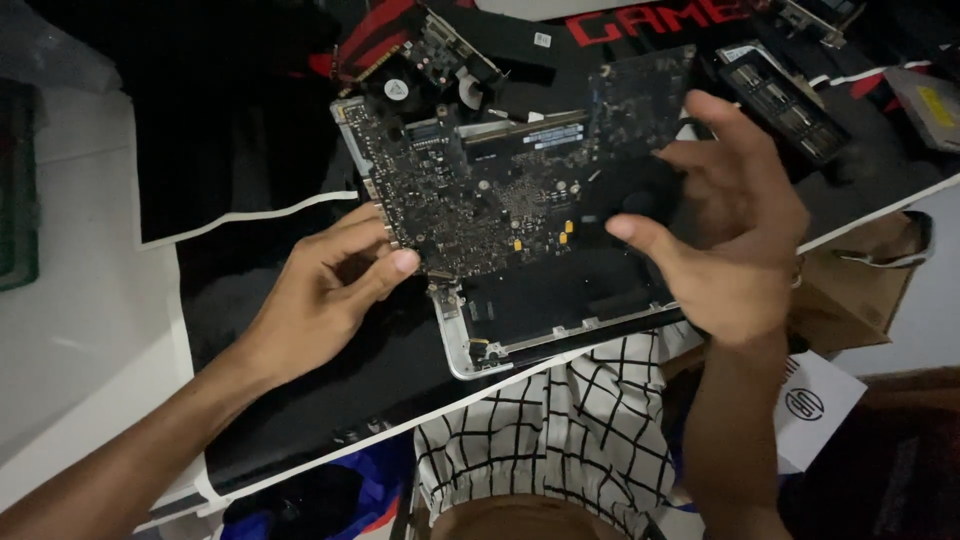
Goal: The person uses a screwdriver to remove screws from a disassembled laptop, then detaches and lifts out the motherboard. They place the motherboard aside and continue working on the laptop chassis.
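Note:
A dark laptop mainboard [500, 180], studded with small chips and a few yellow parts, is tilted up over an opened silver laptop shell [462, 352]. My left hand [335, 285] pinches the board's lower left edge between thumb and fingers. My right hand [725, 225] is at the board's right side, fingers spread and curled, its thumb near a round black fan on the board; whether it grips the board is unclear. The shell lies on a black desk mat [240, 160].
Behind the board lie other circuit cards, one with a small fan [420, 75], and a black module [785, 105] at the right. A brown paper bag [860, 285] and a white box [815, 405] sit at the right. My checked shorts [560, 430] show below the desk edge.

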